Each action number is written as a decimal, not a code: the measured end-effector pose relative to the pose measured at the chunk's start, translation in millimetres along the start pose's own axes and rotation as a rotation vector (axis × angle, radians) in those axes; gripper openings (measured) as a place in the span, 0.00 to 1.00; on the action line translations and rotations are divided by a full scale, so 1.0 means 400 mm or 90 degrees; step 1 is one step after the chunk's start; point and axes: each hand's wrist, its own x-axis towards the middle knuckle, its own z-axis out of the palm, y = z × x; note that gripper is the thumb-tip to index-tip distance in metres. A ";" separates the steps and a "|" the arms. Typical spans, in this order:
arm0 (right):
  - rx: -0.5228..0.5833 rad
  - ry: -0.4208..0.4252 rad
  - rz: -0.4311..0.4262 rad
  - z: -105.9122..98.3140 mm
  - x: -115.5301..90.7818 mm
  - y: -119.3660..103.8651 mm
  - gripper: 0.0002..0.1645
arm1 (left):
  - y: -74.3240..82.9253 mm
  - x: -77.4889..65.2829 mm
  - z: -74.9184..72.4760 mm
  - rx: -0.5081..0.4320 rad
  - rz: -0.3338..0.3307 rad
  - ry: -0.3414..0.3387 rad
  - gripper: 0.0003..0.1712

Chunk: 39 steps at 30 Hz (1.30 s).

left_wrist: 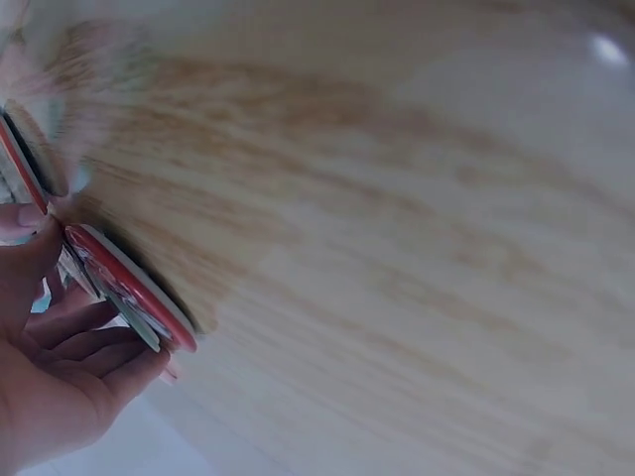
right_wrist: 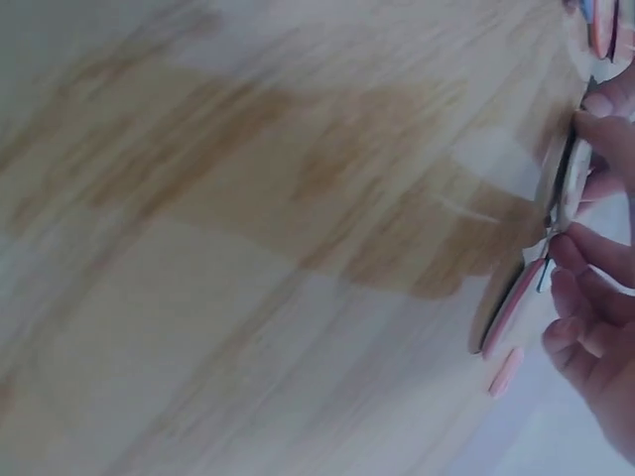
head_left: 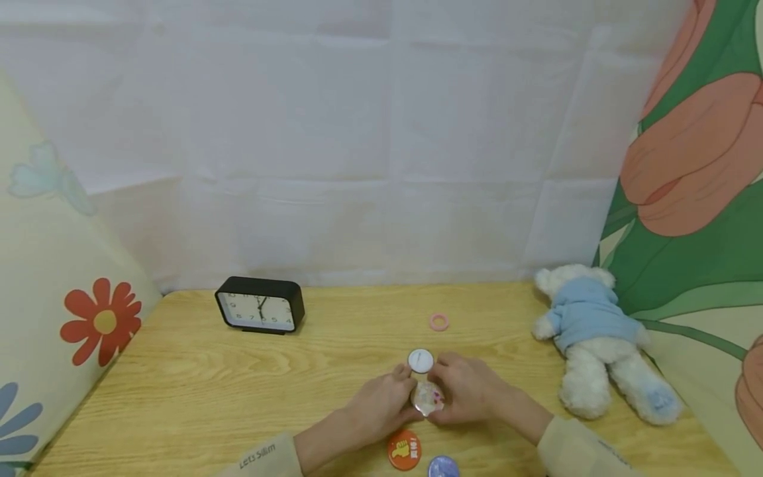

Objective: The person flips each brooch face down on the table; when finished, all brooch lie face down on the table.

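In the head view, both hands meet at a shiny round badge (head_left: 428, 398) with a pale, pink-spotted face. My left hand (head_left: 384, 401) grips its left edge, thumb at the near side and fingers beyond. From the other side my right hand (head_left: 471, 391) pinches the right edge between thumb and fingers. Just past the fingertips lies a white round badge (head_left: 420, 361). Nearer me are an orange badge (head_left: 405, 450) with a yellow thumbs-up and a purple-blue badge (head_left: 444, 467), cut off by the frame's bottom edge.
A pink ring (head_left: 439, 322) lies farther back on the wooden table (head_left: 238, 391). At the back left stands a black alarm clock (head_left: 259, 305). A white teddy bear (head_left: 599, 338) in a blue top lies on the right, beside a floral cloth (head_left: 703, 265).
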 end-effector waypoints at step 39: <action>-0.013 0.290 -0.200 -0.056 0.037 0.059 0.30 | -0.033 0.044 -0.105 -0.201 -0.007 0.093 0.34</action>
